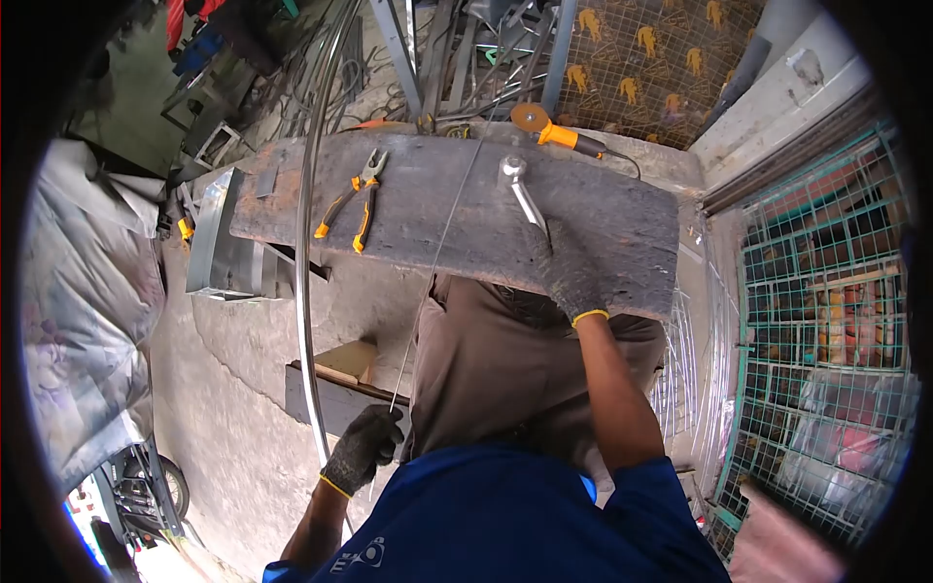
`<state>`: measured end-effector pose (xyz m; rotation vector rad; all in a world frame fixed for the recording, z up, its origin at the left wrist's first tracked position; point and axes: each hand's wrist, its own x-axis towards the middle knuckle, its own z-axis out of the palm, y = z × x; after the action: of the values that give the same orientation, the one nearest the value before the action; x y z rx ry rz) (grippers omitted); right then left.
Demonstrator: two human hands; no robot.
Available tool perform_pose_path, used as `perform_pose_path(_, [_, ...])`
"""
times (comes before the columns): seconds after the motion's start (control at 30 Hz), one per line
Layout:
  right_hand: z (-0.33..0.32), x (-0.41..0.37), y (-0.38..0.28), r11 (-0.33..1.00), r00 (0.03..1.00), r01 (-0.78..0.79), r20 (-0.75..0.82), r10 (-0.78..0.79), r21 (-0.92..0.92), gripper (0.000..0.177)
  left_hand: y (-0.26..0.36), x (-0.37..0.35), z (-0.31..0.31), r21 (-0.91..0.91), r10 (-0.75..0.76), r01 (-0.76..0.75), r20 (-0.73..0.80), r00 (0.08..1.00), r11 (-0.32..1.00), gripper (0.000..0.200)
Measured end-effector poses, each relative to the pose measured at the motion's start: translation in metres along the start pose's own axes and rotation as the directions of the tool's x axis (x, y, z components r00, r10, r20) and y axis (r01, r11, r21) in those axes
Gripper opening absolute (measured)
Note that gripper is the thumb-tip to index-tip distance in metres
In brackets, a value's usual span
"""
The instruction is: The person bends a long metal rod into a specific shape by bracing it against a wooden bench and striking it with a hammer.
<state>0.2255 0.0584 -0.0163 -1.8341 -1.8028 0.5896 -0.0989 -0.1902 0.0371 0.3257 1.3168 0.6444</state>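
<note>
On bench [413, 219], your gloved right hand [569, 264] wraps closed round handle of metal tool [526, 202], its round head pointing toward far edge. Your gloved left hand [364, 447], fingers curled shut, grips thin rod [442, 238] near its lower end, off near side of bench; rod slants up across bench. Pliers [366, 185] lie left of rod, handles apart. Grinder [559, 133] sits by far edge, beyond metal tool.

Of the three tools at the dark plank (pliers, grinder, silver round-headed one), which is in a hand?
The silver round-headed tool, gripped by its handle in the right hand. The pliers and grinder are untouched.
</note>
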Motion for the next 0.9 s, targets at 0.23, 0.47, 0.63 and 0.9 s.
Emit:
perform_pose_path(0.23, [-0.002,0.000,-0.002,0.999,0.999,-0.021,0.049,0.020,0.027,0.042,-0.076,-0.023,-0.047,0.643,0.400,-0.412,0.175,0.900,0.645,0.020])
perform_pose_path(0.47, [0.003,-0.001,0.002,0.999,1.000,0.002,0.004,-0.003,0.036,0.045,-0.147,-0.038,-0.081,0.826,0.412,-0.449,0.298,0.861,0.340,0.021])
perform_pose_path(0.63, [-0.008,0.000,-0.008,0.998,0.995,-0.043,0.086,0.046,-0.036,0.046,-0.156,-0.047,-0.071,0.666,0.256,-0.213,0.035,0.966,0.714,0.022])
perform_pose_path(0.9, [-0.007,0.000,-0.008,0.997,0.999,-0.016,0.032,0.018,-0.072,0.047,-0.067,0.001,-0.017,0.631,0.266,-0.122,-0.139,0.954,0.766,0.031])
